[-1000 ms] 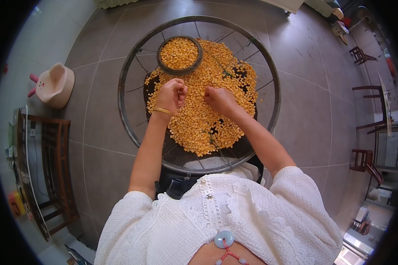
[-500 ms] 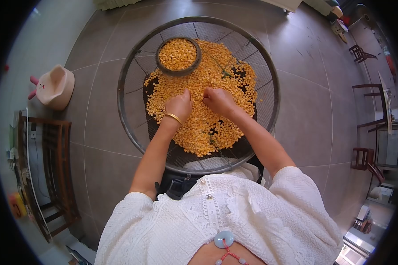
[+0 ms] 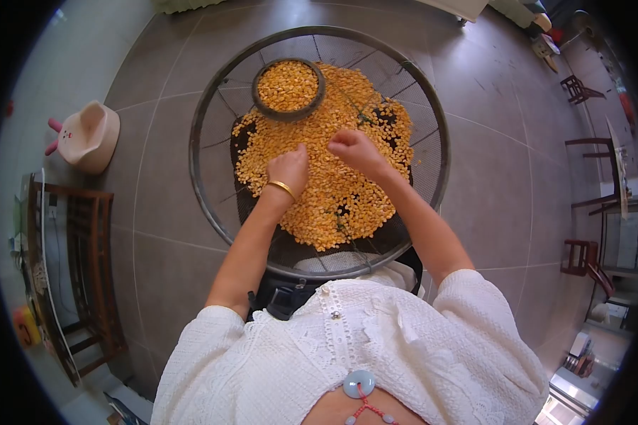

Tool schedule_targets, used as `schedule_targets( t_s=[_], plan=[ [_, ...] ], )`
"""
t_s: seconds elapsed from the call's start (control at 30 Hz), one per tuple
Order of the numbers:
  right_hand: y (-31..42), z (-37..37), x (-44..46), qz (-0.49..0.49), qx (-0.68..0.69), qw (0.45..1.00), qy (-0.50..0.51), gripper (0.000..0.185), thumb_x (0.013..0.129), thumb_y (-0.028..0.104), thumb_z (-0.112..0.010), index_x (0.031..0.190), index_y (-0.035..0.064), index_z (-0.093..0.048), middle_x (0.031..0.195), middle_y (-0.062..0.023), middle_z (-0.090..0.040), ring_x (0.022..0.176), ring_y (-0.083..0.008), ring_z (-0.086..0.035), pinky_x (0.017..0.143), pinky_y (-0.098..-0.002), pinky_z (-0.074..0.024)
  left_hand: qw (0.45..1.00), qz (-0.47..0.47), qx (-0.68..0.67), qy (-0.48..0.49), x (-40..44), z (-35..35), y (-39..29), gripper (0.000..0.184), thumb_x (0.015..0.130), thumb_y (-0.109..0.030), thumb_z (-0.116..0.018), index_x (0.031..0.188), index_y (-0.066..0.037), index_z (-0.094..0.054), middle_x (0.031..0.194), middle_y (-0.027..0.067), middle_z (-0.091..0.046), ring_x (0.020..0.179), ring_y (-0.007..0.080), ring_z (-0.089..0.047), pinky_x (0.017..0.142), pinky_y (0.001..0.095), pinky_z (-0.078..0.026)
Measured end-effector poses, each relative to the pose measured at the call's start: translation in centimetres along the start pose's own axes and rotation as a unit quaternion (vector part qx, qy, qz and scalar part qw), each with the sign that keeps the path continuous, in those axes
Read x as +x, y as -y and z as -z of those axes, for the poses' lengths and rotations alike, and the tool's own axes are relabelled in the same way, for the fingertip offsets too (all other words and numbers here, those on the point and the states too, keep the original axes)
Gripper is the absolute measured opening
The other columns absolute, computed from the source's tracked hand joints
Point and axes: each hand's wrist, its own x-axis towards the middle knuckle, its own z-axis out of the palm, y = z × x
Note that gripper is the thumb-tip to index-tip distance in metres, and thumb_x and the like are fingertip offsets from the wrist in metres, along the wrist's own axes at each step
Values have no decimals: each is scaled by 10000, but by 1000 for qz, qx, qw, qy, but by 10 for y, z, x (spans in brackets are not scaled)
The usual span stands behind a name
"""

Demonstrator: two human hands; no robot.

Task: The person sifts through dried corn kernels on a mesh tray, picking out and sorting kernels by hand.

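Note:
Yellow corn kernels (image 3: 326,177) lie spread in a wide layer over a large round mesh sieve (image 3: 443,152) in front of me. Toward its far left part, a round dark-rimmed bowl (image 3: 288,88) rests in the sieve, heaped with more kernels. My left hand (image 3: 288,168), with a gold bangle at the wrist, is closed low over the middle of the kernels. Just right of it and slightly farther out, my right hand (image 3: 356,151) has its fingers pinched together above the kernels. Whatever either hand holds is hidden by the fingers.
Grey floor tiles (image 3: 489,198) surround the sieve. A cream child's seat (image 3: 92,142) with pink ears stands at the left, near a dark wooden chair (image 3: 88,269). Wooden stools (image 3: 581,256) and other furniture line the right side.
My right hand has moved slightly away from me and lifted a little, still with its fingers together. My left hand stays closed in nearly the same place.

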Motion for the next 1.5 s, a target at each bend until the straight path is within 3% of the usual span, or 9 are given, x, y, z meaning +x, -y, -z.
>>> schedule_targets(
  t_s=[0.27, 0.53, 0.63, 0.7, 0.87, 1.07, 1.13, 1.23, 1.5],
  plan=[
    [-1, -14, -6, -7, -303, 953, 6, 174, 829, 187, -578, 799, 30, -510, 767, -153, -629, 757, -328, -613, 658, -435, -475, 1000, 20, 6, 23, 2, 0, -1, 215, 807, -71, -548, 1006, 8, -526, 777, 159, -664, 723, 299, -668, 621, 394, -533],
    [-1, 23, 2, -67, 504, 848, 151, 208, 872, 209, -562, 743, 48, -585, 633, -55, -559, 454, -101, -436, 398, -245, -312, 996, 21, -89, -12, 5, 4, 13, 165, 838, -140, -579, 944, -16, -556, 770, 154, -648, 683, 254, -651, 564, 369, -512],
    [14, 24, -2, -103, 589, 800, 46, 179, 871, 184, -541, 769, 44, -587, 636, -47, -553, 448, -98, -433, 379, -239, -290, 862, 90, -496, 50, 10, 21, 29, 142, 874, -170, -568, 929, -43, -537, 703, 81, -597, 568, 161, -553, 486, 299, -451],
    [13, 22, -1, -107, 552, 825, 56, 169, 879, 176, -511, 819, 37, -585, 676, -51, -570, 439, -83, -410, 381, -228, -297, 585, 46, -803, 100, 5, 36, 41, 89, 910, -152, -515, 915, -63, -515, 671, 22, -542, 519, 103, -435, 463, 235, -382],
    [-8, -22, -1, 63, -208, 976, -15, 182, 885, 195, -500, 948, 61, -606, 822, -132, -648, 632, -244, -609, 555, -382, -468, 472, 46, -879, 50, 2, 44, 35, 89, 931, -124, -471, 964, -61, -525, 722, 35, -550, 539, 78, -434, 453, 199, -348],
    [3, -23, -4, -3, -214, 977, -19, 157, 883, 183, -502, 928, 66, -597, 768, -113, -641, 699, -253, -618, 610, -390, -472, 546, 25, -831, 105, 10, 27, 43, 127, 915, -129, -473, 936, -38, -559, 709, 16, -568, 557, 101, -453, 521, 226, -396],
    [7, -13, 0, -49, -27, 998, 4, 154, 890, 180, -494, 911, 62, -590, 725, -86, -617, 623, -205, -577, 549, -344, -448, 852, 56, -520, 7, 12, 19, 27, 170, 909, -181, -496, 950, -26, -555, 717, 71, -613, 575, 156, -545, 560, 279, -447],
    [11, 13, 1, -88, 345, 932, 69, 158, 902, 190, -500, 848, 61, -575, 607, -7, -520, 445, -73, -399, 394, -222, -309, 985, 4, -172, -25, 4, 9, 7, 225, 903, -223, -512, 1011, -28, -541, 751, 143, -647, 681, 237, -636, 620, 334, -484],
    [6, 23, 0, -133, 400, 899, 117, 197, 903, 214, -527, 859, 30, -584, 687, -43, -539, 484, -102, -432, 428, -242, -363, 999, -38, 10, -3, 3, -17, -6, 255, 853, -185, -561, 1045, -37, -482, 702, 119, -642, 647, 313, -633, 578, 428, -483]
  ],
)
